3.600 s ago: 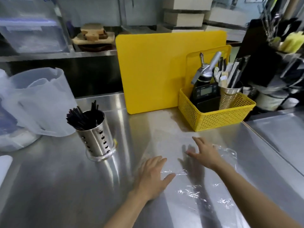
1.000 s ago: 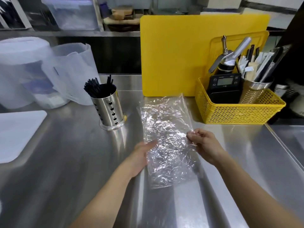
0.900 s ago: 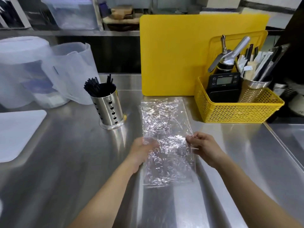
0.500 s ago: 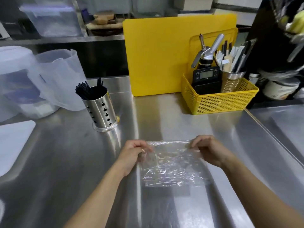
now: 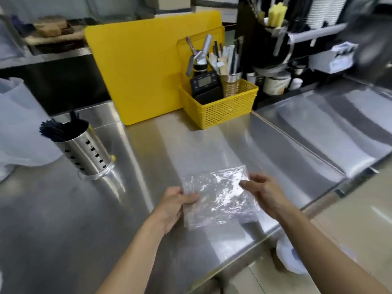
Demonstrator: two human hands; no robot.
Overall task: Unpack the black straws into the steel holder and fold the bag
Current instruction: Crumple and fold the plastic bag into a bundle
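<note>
Straws (image 5: 55,130) are all standing in the holder (image 5: 84,154), far left on the counter (image 5: 63,209), so unpacking looks done. What's left is the bag (image 5: 218,196).

The bag is clear, crinkled, and looks already folded once into a short rectangle, near the counter's front edge, between the 2 hands. Whether it is lifted or still lying on the steel, cannot tell.

Left hand (image 5: 172,205) pinches the bag's left edge, thumb on top and fingers curled under, probably to keep the layers from sliding. Right hand (image 5: 262,193) is at the right edge, fingers loosely spread. It touches the film, but a real grip is not clear from this angle. Likely steadying that side for another fold.

Thin film springs open, so both edges need holding. Basket (image 5: 220,109) and board (image 5: 148,71) sit well back, out of the way.
</note>
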